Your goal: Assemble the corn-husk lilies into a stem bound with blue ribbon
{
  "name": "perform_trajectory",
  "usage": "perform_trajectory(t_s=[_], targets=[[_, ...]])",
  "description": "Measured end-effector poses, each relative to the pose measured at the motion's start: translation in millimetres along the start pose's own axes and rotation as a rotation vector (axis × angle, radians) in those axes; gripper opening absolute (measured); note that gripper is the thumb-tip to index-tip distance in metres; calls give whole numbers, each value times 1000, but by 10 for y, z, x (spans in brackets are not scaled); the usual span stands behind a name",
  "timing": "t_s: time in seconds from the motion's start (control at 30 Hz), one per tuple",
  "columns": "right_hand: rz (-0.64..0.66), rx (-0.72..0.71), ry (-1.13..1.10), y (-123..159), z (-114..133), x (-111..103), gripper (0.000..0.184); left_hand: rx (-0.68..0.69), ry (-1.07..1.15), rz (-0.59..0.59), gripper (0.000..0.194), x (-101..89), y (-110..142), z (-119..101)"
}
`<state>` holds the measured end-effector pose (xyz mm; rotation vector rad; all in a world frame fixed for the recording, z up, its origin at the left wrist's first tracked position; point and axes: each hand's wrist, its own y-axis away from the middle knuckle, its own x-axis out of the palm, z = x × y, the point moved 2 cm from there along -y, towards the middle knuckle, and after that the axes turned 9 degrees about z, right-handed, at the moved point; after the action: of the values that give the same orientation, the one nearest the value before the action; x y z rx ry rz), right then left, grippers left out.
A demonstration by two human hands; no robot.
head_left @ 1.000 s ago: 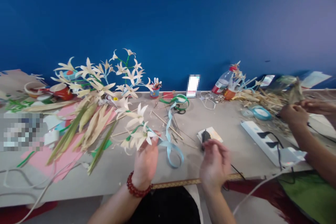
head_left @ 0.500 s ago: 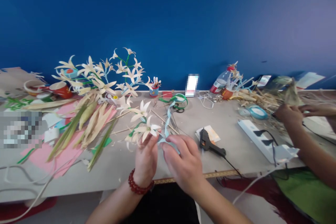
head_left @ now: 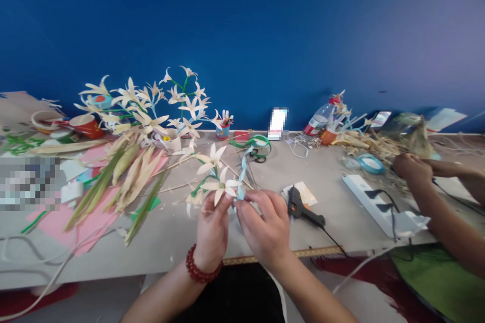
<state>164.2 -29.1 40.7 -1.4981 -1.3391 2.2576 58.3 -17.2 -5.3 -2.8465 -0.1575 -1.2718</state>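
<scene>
Cream corn-husk flowers (head_left: 222, 186) on a wrapped stem rise from my left hand (head_left: 212, 229), whose thumb and fingers pinch the stem's end. Close beside it, my right hand (head_left: 265, 224) is closed on a light blue ribbon (head_left: 242, 174). This ribbon runs twisted from my fingertips up toward a green ribbon roll (head_left: 261, 144) at the back of the table. My fingers hide the spot where ribbon and stem meet. A red bead bracelet (head_left: 200, 267) circles my left wrist.
A black glue gun (head_left: 305, 209) and a white power strip (head_left: 371, 207) lie to the right. Further right, a co-worker's hands (head_left: 413, 171) are over dry husks. Husk leaves (head_left: 136, 176) and a potted bunch of flowers (head_left: 166, 141) stand left.
The flowers in my left hand have tilted right and turned more toward me. My right hand's fingertips have drawn closer to the stem, and the ribbon hangs straighter.
</scene>
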Motion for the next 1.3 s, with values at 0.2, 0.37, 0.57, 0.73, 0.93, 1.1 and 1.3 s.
perform_trajectory(t_s=[0.2, 0.37, 0.57, 0.73, 0.93, 1.1, 1.3], targets=[[-18, 0, -108, -2, -15, -74, 14, -33, -56, -83, 17, -15, 49, -13], [-42, 19, -151, -6, -12, -118, 17, -30, -91, -126, 20, -32, 76, -13], [8, 38, -244, 45, -62, -101, 15, -2, -92, 8, 17, -1, 82, -34], [7, 48, -250, 50, -72, -92, 15, 34, -100, 39, 15, 28, 89, -57], [-8, 44, -217, 25, -58, -107, 14, 20, -96, 40, 14, 32, 88, -63], [-8, 47, -216, 28, -68, -109, 14, 18, -100, 29, 16, 9, 86, -49], [6, 52, -256, 11, -67, -121, 16, 45, -91, 22, 17, 14, 93, -50]])
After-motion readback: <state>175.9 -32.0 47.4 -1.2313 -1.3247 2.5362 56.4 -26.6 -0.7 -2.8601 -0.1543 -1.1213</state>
